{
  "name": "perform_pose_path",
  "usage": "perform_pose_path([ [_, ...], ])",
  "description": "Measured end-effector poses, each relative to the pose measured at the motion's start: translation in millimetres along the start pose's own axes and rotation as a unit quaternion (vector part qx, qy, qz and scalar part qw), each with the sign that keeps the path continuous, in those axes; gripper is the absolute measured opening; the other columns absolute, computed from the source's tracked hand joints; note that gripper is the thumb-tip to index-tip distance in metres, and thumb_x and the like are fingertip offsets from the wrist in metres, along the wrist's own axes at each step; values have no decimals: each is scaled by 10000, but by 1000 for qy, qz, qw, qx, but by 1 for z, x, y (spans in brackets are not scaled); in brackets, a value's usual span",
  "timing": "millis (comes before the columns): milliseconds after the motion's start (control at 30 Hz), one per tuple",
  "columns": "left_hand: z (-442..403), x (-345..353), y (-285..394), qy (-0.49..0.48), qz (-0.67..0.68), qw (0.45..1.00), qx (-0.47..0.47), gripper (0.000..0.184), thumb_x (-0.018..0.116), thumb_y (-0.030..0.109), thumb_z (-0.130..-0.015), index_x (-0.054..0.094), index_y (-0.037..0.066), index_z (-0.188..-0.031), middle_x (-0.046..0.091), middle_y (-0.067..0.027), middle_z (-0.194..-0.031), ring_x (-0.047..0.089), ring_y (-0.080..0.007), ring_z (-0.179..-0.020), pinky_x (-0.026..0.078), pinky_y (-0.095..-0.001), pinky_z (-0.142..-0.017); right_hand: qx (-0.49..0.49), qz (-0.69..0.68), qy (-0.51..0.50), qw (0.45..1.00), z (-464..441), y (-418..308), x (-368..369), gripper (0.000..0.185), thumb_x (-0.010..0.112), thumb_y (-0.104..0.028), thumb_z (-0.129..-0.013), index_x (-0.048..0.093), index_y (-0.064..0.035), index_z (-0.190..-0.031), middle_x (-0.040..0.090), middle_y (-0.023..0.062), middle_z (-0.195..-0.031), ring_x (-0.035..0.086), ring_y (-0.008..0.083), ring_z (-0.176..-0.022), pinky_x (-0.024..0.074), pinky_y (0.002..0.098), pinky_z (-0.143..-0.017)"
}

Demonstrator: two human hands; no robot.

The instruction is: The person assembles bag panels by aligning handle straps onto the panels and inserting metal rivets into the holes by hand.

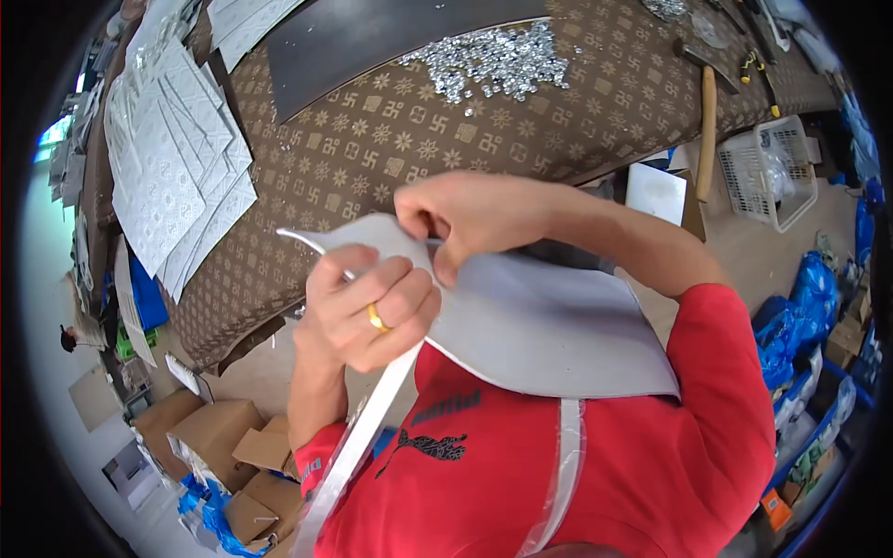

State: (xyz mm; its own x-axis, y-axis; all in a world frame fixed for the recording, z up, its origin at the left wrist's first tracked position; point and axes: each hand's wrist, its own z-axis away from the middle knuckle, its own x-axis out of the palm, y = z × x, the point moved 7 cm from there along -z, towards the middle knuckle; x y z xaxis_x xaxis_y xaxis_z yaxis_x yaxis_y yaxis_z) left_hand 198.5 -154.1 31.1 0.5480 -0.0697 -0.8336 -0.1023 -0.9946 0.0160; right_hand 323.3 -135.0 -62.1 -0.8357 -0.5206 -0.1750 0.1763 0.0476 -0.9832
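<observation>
A pale grey flexible sheet [549,325] is bent in front of my red shirt. My left hand [372,312], with a gold ring on one finger, is closed around its left part. My right hand [474,223] reaches across from the right, its fingers curled and pinching at the sheet's upper edge; the exact spot between the fingertips is hidden. Below my left hand a shiny white strip [377,414] runs down across the shirt. A second clear-and-white strip [563,465] hangs below the sheet's lower edge.
Ahead, a patterned brown cloth [344,177] covers the table. On it lie white patterned sheets [177,158], a dark board [363,46], a pile of clear glassy pieces [507,65] and a hammer [709,121]. A white basket [767,172] and cardboard boxes [219,437] stand lower down.
</observation>
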Motion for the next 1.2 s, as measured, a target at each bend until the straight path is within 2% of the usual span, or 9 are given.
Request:
perform_pose_path([
  [167, -14, -21, 0, -119, -7, 991, -62, 160, 717, 144, -666, 635, 82, -788, 731, -40, -982, 661, -158, -780, 458, -332, -650, 17, -6, 118, 993, 31, -10, -58, 156, 755, -93, -857, 684, -23, -977, 698, 53, -858, 652, 144, -829, 515, 297, -753],
  [300, 13, -45, -17, -224, 63, 964, -130, 178, 736, 121, -701, 654, 43, -838, 755, -112, -990, 660, -225, -726, 448, -332, -581, 99, 304, 495, 808, 110, 36, -193, 154, 735, -153, -902, 744, -45, -1012, 756, 93, -908, 725, 204, -834, 550, 336, -781],
  [400, 52, -69, -45, -170, 115, 950, -236, 149, 735, 67, -695, 628, 31, -793, 743, -112, -1016, 668, -217, -749, 480, -334, -619, 102, 380, 473, 788, 121, 49, -216, 152, 738, -148, -887, 726, -37, -990, 731, 142, -862, 714, 284, -809, 540, 380, -762],
  [500, 121, -97, -70, -103, 176, 845, -494, 195, 781, 23, -754, 688, -1, -924, 746, -122, -1009, 677, -221, -796, 519, -343, -680, 128, 405, 443, 790, 112, 56, -223, 130, 729, -136, -882, 699, -19, -931, 711, 166, -829, 692, 334, -787, 524, 412, -745],
  [600, 185, -119, -80, 179, 174, 740, -624, 387, 806, 8, -809, 669, -24, -1169, 739, -99, -1039, 687, -211, -876, 545, -336, -803, 176, 431, 395, 792, 97, 57, -231, 131, 719, -126, -880, 668, -7, -901, 695, 180, -816, 675, 362, -779, 509, 434, -735],
  [833, 238, -37, -56, 393, 293, 547, -679, 613, 814, -10, -819, 540, -20, -1367, 696, -87, -1153, 658, -196, -1047, 498, -329, -994, 221, 451, 282, 817, 95, 58, -245, 149, 687, -117, -908, 613, 0, -966, 645, 197, -846, 641, 351, -806, 487, 434, -742],
  [933, 240, -4, -46, 351, 287, 526, -720, 576, 817, -10, -822, 564, -18, -1339, 691, -93, -1171, 638, -179, -1091, 489, -328, -1007, 158, 386, 331, 847, 86, 29, -213, 114, 639, -100, -963, 620, -1, -1016, 651, 137, -868, 636, 244, -813, 483, 384, -736],
  [1000, 235, 8, -40, 335, 270, 531, -730, 543, 814, -4, -832, 575, -23, -1319, 697, -92, -1169, 648, -170, -1068, 499, -317, -984, 128, 111, 401, 900, 66, 13, -178, 111, 597, -99, -1009, 654, -3, -1011, 667, 44, -876, 614, 132, -804, 484, 307, -729],
  [1200, 210, 19, -22, 384, 241, 555, -697, 430, 811, 27, -851, 629, -28, -1236, 718, -84, -1138, 662, -156, -1010, 520, -296, -912, 88, -127, 199, 968, -35, 2, -10, 86, 677, 24, -941, 683, -7, -1021, 674, 5, -912, 623, 98, -806, 502, 236, -776],
])
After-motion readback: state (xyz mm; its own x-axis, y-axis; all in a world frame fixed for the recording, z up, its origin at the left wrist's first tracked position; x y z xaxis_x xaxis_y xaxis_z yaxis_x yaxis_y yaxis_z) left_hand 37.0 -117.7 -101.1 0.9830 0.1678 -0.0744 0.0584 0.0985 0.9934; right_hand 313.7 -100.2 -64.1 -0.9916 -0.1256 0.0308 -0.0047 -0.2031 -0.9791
